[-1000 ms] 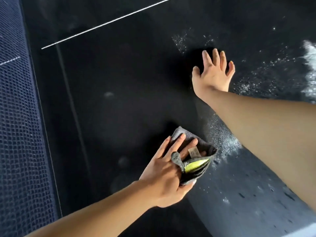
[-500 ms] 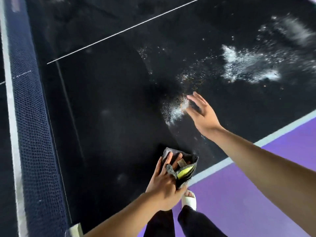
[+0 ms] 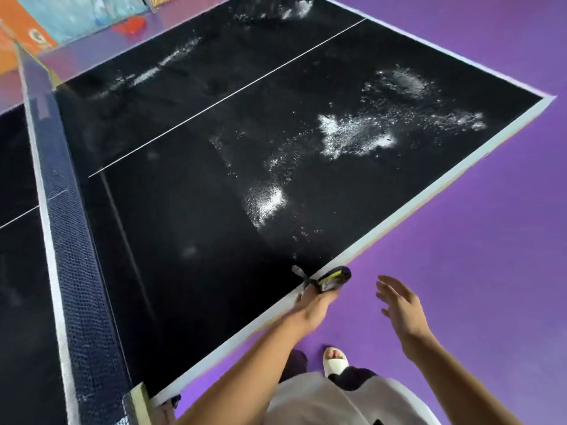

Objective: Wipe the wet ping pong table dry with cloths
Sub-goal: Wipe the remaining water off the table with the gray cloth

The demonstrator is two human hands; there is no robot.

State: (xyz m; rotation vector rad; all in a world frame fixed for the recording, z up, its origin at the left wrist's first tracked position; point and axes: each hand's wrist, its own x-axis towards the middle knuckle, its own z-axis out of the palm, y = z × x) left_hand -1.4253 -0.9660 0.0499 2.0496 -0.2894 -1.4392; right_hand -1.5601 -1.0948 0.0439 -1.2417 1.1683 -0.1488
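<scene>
The black ping pong table fills the view, with white edge lines and a thin centre line. Patches of water droplets glisten on its right half, and a smaller wet patch lies nearer the side edge. My left hand grips a folded dark grey cloth with a yellow-green strip, held at the table's side edge. My right hand hovers over the floor beside the table, fingers spread and holding nothing.
The dark net with its white band runs down the left side, clamped at a post. Purple floor surrounds the table. My foot in a white sandal stands below the edge. Colourful boards lie at the far left.
I have stepped back from the table, so more of it shows. My left hand drew the cloth to the side edge. My right hand lifted off the wet surface and came back over the floor.
</scene>
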